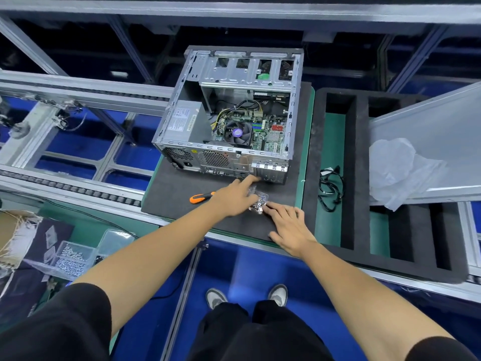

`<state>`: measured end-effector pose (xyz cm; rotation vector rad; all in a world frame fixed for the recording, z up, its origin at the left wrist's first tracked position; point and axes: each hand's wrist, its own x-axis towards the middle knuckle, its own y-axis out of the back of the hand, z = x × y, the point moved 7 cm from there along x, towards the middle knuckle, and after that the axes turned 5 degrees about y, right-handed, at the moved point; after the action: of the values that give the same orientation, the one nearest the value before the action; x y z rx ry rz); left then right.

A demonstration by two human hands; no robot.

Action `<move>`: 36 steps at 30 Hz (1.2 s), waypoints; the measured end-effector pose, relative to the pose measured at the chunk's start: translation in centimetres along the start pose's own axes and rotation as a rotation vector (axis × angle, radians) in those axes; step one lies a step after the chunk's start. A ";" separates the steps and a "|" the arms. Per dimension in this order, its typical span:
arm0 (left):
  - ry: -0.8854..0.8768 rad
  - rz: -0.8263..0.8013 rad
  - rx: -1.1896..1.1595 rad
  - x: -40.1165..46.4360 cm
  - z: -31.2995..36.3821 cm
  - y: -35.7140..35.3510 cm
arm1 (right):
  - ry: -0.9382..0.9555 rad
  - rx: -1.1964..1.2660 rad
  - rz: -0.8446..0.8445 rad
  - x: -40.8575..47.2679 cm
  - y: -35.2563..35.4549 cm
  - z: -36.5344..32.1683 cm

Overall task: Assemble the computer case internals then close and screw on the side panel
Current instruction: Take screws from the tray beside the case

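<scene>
The computer case (229, 113) lies on its side on a black mat (169, 194), open on top, showing the fan, green board and cables. Its side panel (429, 131) leans on the foam tray at right. Near the case, a small bag of screws (259, 201) lies on the mat. The left hand (234, 198) rests on it, forefinger straight. The right hand (287, 227) pinches the bag's near edge.
</scene>
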<state>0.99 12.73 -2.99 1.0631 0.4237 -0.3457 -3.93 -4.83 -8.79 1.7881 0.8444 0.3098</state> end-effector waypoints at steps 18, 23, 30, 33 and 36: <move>0.069 0.143 -0.532 -0.5 -7.8 1.3 | -0.026 -0.018 0.023 0.0 -0.3 0.2; -0.028 0.355 -0.172 -1.5 -7.3 1.9 | -0.019 -0.031 0.050 0.0 -0.3 0.3; -0.381 0.477 0.202 -1.8 -4.1 1.6 | -0.033 -0.042 0.077 0.0 -0.4 0.4; -0.413 0.449 0.171 -1.5 -3.6 1.1 | -0.022 -0.045 0.104 0.1 -0.3 0.5; -0.409 0.466 0.178 -1.4 -3.4 0.4 | -0.012 -0.047 0.126 0.2 -0.4 0.4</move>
<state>-0.55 16.01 -3.38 1.1930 -0.2253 -0.1768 -3.69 -4.98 -9.31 1.8012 0.7115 0.3970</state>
